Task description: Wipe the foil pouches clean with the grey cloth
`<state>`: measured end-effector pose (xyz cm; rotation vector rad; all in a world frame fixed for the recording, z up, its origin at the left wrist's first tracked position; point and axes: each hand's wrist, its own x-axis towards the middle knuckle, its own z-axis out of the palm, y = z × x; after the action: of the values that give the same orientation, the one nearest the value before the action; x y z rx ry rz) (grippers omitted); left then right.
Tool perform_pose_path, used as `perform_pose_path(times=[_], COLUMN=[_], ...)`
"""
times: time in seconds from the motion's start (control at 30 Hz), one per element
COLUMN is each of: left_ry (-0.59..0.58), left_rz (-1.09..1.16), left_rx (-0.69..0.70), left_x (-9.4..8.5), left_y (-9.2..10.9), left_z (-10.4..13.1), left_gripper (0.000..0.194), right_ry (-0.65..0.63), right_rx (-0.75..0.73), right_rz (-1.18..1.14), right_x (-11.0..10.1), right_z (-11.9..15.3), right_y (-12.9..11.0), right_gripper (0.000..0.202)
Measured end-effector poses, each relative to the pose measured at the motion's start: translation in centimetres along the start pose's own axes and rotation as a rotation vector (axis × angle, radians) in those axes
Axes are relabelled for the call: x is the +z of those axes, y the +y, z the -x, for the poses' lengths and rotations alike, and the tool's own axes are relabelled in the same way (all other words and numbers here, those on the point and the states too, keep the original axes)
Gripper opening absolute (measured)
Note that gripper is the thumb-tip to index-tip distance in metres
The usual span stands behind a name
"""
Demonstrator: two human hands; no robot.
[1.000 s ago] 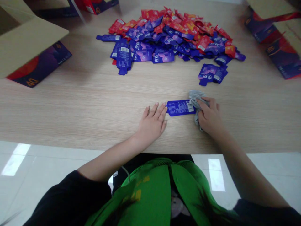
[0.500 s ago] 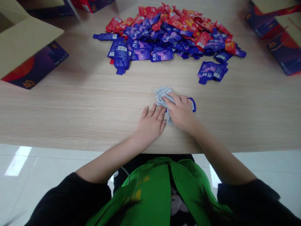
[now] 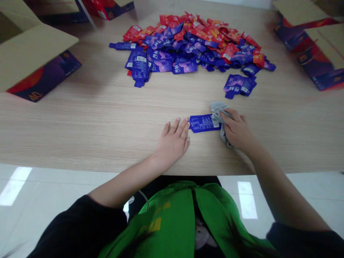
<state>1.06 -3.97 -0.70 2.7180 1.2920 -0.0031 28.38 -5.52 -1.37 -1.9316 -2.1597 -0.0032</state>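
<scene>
A flat blue sachet (image 3: 202, 123) with white print and a barcode lies on the wooden table (image 3: 88, 118) in front of me. My left hand (image 3: 173, 138) rests flat to its left, fingers stretched out, fingertips touching the sachet's narrow end. In my right hand (image 3: 239, 130) is a crumpled grey cloth (image 3: 221, 111), pressed over the sachet's right end, which it hides. Beyond my hands is a heap of blue sachets (image 3: 185, 66) and red sachets (image 3: 228, 52). A small group of blue sachets (image 3: 233, 85) lies apart, at the heap's near right.
An open cardboard box (image 3: 51, 73), printed blue and red, stands at the left. Farther back is a red box (image 3: 103, 10). More open boxes (image 3: 319, 66) stand at the right. The table's front edge (image 3: 107, 170) runs close to my body.
My right hand has slid the cloth rightward along the sachet, baring its printed left and middle parts. My left hand has stayed in place. The view has shifted slightly.
</scene>
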Motion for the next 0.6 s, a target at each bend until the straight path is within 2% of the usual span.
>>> perform_pose_path(times=[0.1, 0.2, 0.33, 0.47, 0.6], left_ry=[0.01, 0.024, 0.023, 0.024, 0.028], left_rz=[-0.001, -0.004, -0.009, 0.001, 0.011], left_rx=[0.0, 0.0, 0.0, 0.006, 0.003], left_x=[0.1, 0.2, 0.1, 0.0, 0.0], left_y=[0.0, 0.0, -0.1, -0.2, -0.2], left_z=[0.0, 0.1, 0.1, 0.2, 0.2], left_gripper=[0.06, 0.059, 0.06, 0.059, 0.059], right_ry=[0.065, 0.13, 0.102, 0.038, -0.008], right_rx=[-0.034, -0.05, -0.114, -0.082, -0.015], right_rz=[-0.039, -0.063, -0.123, -0.122, -0.028], right_x=[-0.9, -1.6, -0.9, 0.5, 0.6], right_z=[-1.0, -2.1, -3.4, -3.4, -2.3], right_y=[-0.8, -3.8, -7.2, -8.0, -7.9], right_gripper=[0.056, 0.062, 0.06, 0.054, 0.05])
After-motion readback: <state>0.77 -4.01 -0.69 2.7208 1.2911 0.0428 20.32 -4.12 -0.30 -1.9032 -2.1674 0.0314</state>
